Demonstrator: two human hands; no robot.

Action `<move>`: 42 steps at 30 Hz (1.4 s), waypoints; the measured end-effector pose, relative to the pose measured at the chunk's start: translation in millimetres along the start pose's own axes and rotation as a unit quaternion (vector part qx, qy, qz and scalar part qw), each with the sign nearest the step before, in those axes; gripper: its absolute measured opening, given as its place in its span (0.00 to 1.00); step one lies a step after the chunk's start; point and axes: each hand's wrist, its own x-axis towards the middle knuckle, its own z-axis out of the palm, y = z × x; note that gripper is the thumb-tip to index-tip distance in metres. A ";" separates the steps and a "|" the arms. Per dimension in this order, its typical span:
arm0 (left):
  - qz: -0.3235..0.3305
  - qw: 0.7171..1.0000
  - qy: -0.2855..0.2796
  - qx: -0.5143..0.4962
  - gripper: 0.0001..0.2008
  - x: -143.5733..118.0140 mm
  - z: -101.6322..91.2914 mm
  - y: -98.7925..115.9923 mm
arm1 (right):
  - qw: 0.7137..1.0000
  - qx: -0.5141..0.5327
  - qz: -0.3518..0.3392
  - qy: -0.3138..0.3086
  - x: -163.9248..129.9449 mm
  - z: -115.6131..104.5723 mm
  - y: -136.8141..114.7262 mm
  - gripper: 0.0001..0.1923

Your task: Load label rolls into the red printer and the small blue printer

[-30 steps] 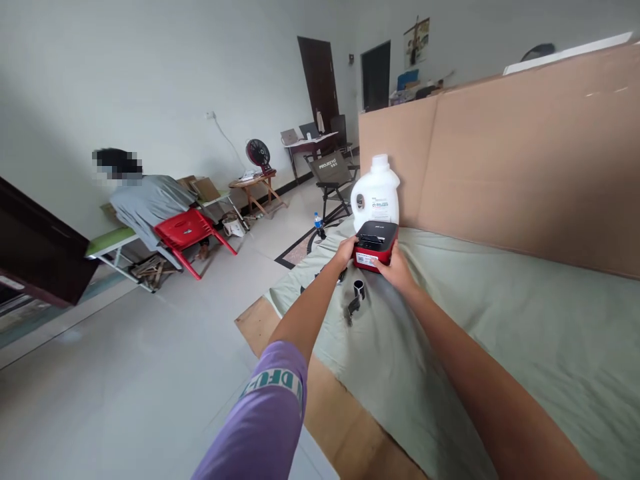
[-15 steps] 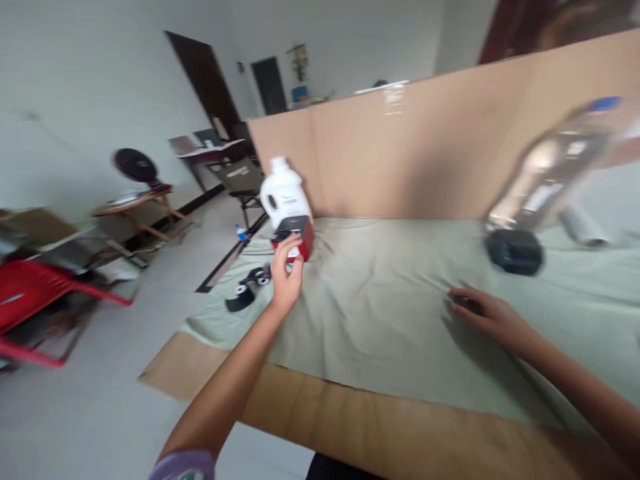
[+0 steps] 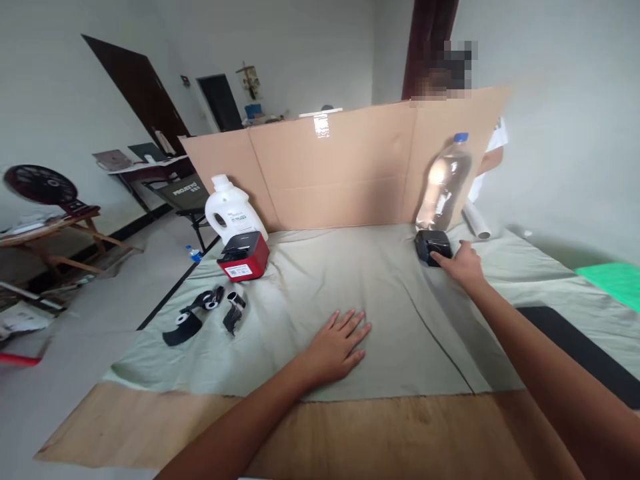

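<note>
My left hand (image 3: 337, 348) lies flat on the pale green cloth (image 3: 350, 273), palm down and fingers spread, holding nothing. Farther right, my right hand (image 3: 461, 265) reaches a small glossy black box-shaped device (image 3: 433, 247). The thumb touches its front right side, while the other fingers stand apart to the right. At the left rests a red and black box-shaped device (image 3: 245, 256) with a white label on its front. In front of it are loose black rolls (image 3: 234, 312) with white cores.
A white jug (image 3: 233, 212) stands behind the red device. Behind the black one is a clear bottle (image 3: 445, 185) with a blue cap. A cardboard screen (image 3: 340, 180) closes the back, with a person beyond it. A black flat panel (image 3: 575, 347) lies at right, near a white roll (image 3: 477, 222).
The view has swung right. My left hand has left the red device and come down flat on the cloth. My right hand has moved forward from the cloth to the black device.
</note>
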 end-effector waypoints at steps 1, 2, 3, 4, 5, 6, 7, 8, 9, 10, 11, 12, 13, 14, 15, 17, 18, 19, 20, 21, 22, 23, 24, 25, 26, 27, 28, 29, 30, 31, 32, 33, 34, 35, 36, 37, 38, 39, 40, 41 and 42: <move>-0.001 1.000 0.000 0.001 0.30 -1.3 -0.5 0.3 | 0.999 -0.029 0.010 -0.009 9.1 3.8 -10.4 0.46; -0.002 1.000 0.000 0.001 0.30 -2.1 -1.0 0.6 | 0.998 -0.057 0.026 -0.023 16.9 7.5 -19.8 0.47; -0.002 1.000 0.001 0.000 0.30 -2.4 -1.4 0.9 | 0.995 -0.078 0.044 -0.039 23.6 11.2 -27.9 0.48; -0.001 1.000 0.001 -0.004 0.30 -2.5 -1.5 1.1 | 0.993 -0.088 0.055 -0.052 28.9 14.8 -34.4 0.50; 0.000 1.000 0.003 -0.008 0.30 -2.4 -1.5 1.0 | 0.992 -0.090 0.065 -0.062 32.7 18.1 -39.2 0.53; 0.000 1.000 0.006 -0.011 0.30 -2.3 -1.3 0.7 | 0.991 -0.086 0.073 -0.070 35.0 20.8 -42.4 0.56; 0.000 1.000 0.010 -0.015 0.30 -2.2 -1.0 0.2 | 0.991 -0.082 0.079 -0.073 35.6 22.6 -44.3 0.58; 0.000 1.000 0.014 -0.017 0.30 -2.2 -0.6 -0.6 | 0.991 -0.080 0.082 -0.071 34.5 23.2 -45.2 0.61; 0.001 1.000 0.017 -0.018 0.30 -2.2 -0.1 -1.6 | 0.991 -0.081 0.085 -0.066 31.5 22.3 -45.7 0.62; 0.002 1.000 0.021 -0.020 0.30 -2.4 0.4 -2.7 | 0.991 -0.084 0.086 -0.062 26.7 19.9 -46.2 0.63; 0.003 0.999 0.024 -0.023 0.30 -2.5 1.0 -3.9 | 0.991 -0.088 0.087 -0.059 19.8 16.1 -47.3 0.62; 0.005 0.999 0.026 -0.026 0.29 -2.8 1.7 -5.1 | 0.991 -0.090 0.084 -0.058 10.8 11.1 -49.2 0.62; 0.007 0.999 0.029 -0.031 0.29 -3.2 2.3 -6.0 | 0.991 -0.093 0.076 -0.060 -0.3 5.2 -52.5 0.61; 0.009 0.999 0.031 -0.036 0.29 -3.7 2.8 -6.6 | 0.991 -0.094 0.066 -0.065 -13.6 -1.1 -57.2 0.61; 0.012 0.999 0.034 -0.041 0.29 -4.3 3.2 -6.8 | 0.992 -0.094 0.052 -0.070 -28.9 -7.3 -63.3 0.61; 0.014 0.997 0.048 -0.056 0.29 -5.9 3.3 -5.8 | 0.992 -0.092 0.024 -0.083 -65.1 -17.6 -79.8 0.61; 0.006 0.996 0.065 -0.066 0.30 -6.6 2.9 -4.8 | 0.992 -0.086 0.005 -0.093 -85.3 -21.1 -89.7 0.60; -0.010 0.993 0.088 -0.079 0.31 -7.2 2.4 -4.0 | 0.991 -0.080 -0.008 -0.103 -106.1 -23.3 -100.4 0.59; -0.035 0.988 0.116 -0.094 0.31 -7.6 1.6 -3.4 | 0.990 -0.076 -0.020 -0.116 -127.1 -24.0 -111.7 0.58; -0.065 0.981 0.145 -0.112 0.32 -7.7 0.7 -3.5 | 0.988 -0.072 -0.033 -0.131 -147.6 -23.5 -123.2 0.58; -0.093 0.972 0.172 -0.132 0.31 -7.5 -0.4 -4.5 | 0.986 -0.075 -0.048 -0.144 -167.1 -21.8 -134.7 0.58; -0.113 0.963 0.192 -0.151 0.30 -7.2 -1.4 -6.4 | 0.983 -0.080 -0.064 -0.151 -185.0 -19.2 -145.8 0.57; -0.119 0.957 0.206 -0.168 0.29 -6.8 -2.4 -9.3 | 0.982 -0.085 -0.080 -0.151 -200.9 -15.8 -156.1 0.56; -0.115 0.952 0.217 -0.182 0.28 -6.5 -3.3 -12.9 | 0.980 -0.090 -0.096 -0.149 -214.4 -11.9 -165.2 0.54; -0.104 0.950 0.223 -0.192 0.28 -6.2 -4.1 -17.2 | 0.980 -0.094 -0.107 -0.141 -225.5 -7.7 -172.9 0.53; -0.092 0.949 0.228 -0.199 0.28 -6.1 -4.5 -21.6 | 0.981 -0.098 -0.112 -0.128 -234.1 -3.3 -178.7 0.52; -0.083 0.948 0.231 -0.204 0.28 -6.0 -4.7 -25.9 | 0.982 -0.101 -0.114 -0.113 -240.3 1.1 -182.7 0.51; -0.079 0.947 0.232 -0.207 0.29 -5.9 -4.7 -29.8 | 0.983 -0.104 -0.114 -0.096 -244.5 5.2 -184.9 0.51; -0.079 0.947 0.231 -0.210 0.29 -5.7 -4.3 -33.0 | 0.985 -0.106 -0.115 -0.080 -247.0 9.0 -185.5 0.51; -0.081 0.947 0.227 -0.215 0.29 -5.3 -3.6 -35.4 | 0.985 -0.106 -0.118 -0.066 -248.2 12.2 -184.8 0.51; -0.084 0.947 0.222 -0.218 0.29 -4.6 -2.8 -37.1 | 0.985 -0.106 -0.122 -0.056 -248.6 14.8 -183.2 0.51; -0.088 0.947 0.216 -0.222 0.29 -3.7 -1.8 -38.1 | 0.985 -0.106 -0.124 -0.051 -248.6 16.7 -181.0 0.51; -0.093 0.947 0.211 -0.225 0.29 -2.6 -0.7 -38.6 | 0.985 -0.106 -0.125 -0.052 -248.3 17.9 -178.5 0.51; -0.098 0.947 0.207 -0.226 0.28 -1.3 0.4 -38.8 | 0.985 -0.105 -0.124 -0.056 -247.8 18.5 -176.1 0.52; -0.102 0.947 0.206 -0.223 0.28 0.0 1.4 -38.9 | 0.985 -0.104 -0.122 -0.065 -247.1 18.8 -173.7 0.52; -0.104 0.948 0.208 -0.218 0.28 1.3 2.4 -39.0 | 0.985 -0.101 -0.119 -0.076 -246.2 18.8 -171.4 0.52; -0.106 0.949 0.211 -0.210 0.28 2.4 3.2 -39.3 | 0.985 -0.097 -0.117 -0.085 -245.0 18.9 -169.1 0.52; -0.109 0.950 0.214 -0.199 0.28 3.3 3.9 -39.7 | 0.985 -0.089 -0.115 -0.093 -243.3 19.1 -166.9 0.51; -0.114 0.952 0.214 -0.184 0.28 4.0 4.3 -40.1 | 0.986 -0.077 -0.112 -0.098 -241.2 19.5 -164.6 0.50; -0.121 0.955 0.212 -0.168 0.28 4.3 4.6 -40.5 | 0.988 -0.060 -0.106 -0.100 -238.8 20.0 -162.3 0.49; -0.130 0.958 0.206 -0.150 0.28 4.4 4.6 -40.6 | 0.989 -0.039 -0.099 -0.101 -236.0 20.6 -160.1 0.48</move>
